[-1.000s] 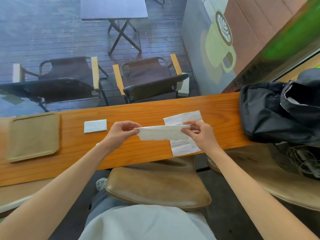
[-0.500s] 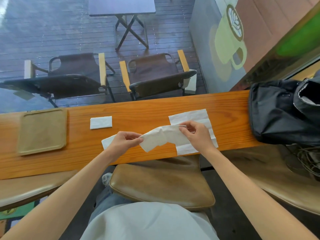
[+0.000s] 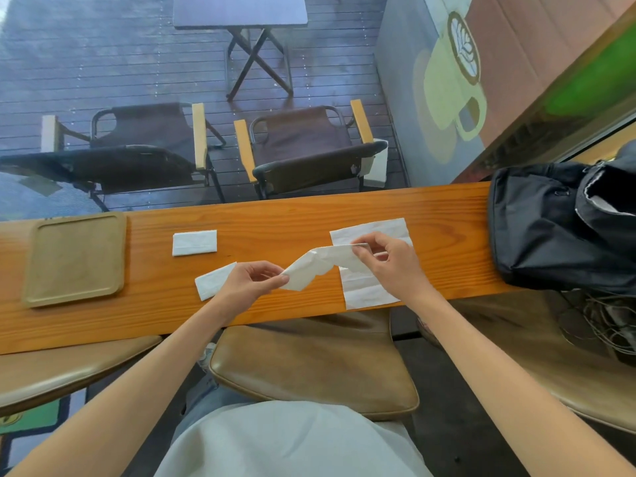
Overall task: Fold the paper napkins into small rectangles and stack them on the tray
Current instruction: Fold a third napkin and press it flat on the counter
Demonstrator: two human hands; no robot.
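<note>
Half-folded paper napkin (image 3: 318,266) pinched above wooden counter (image 3: 275,215) by left hand (image 3: 247,285) and right hand (image 3: 390,266), now sagging mid-span, bare counter between tray (image 3: 118,256) and hands.

Between my hands and the tray (image 3: 74,258) at the counter's (image 3: 275,215) left end, I see two folded napkins in the way; one (image 3: 194,242) lies toward the far edge, the other (image 3: 213,282) just beside my left hand (image 3: 249,282); bare wood runs between them and along the far edge; the tray's surface is bare. On the right, an unfolded napkin (image 3: 370,290) lies flat under my right hand (image 3: 392,265); past it a narrow strip of bare wood, then a black backpack (image 3: 550,228) blocks the counter's right end.
</note>
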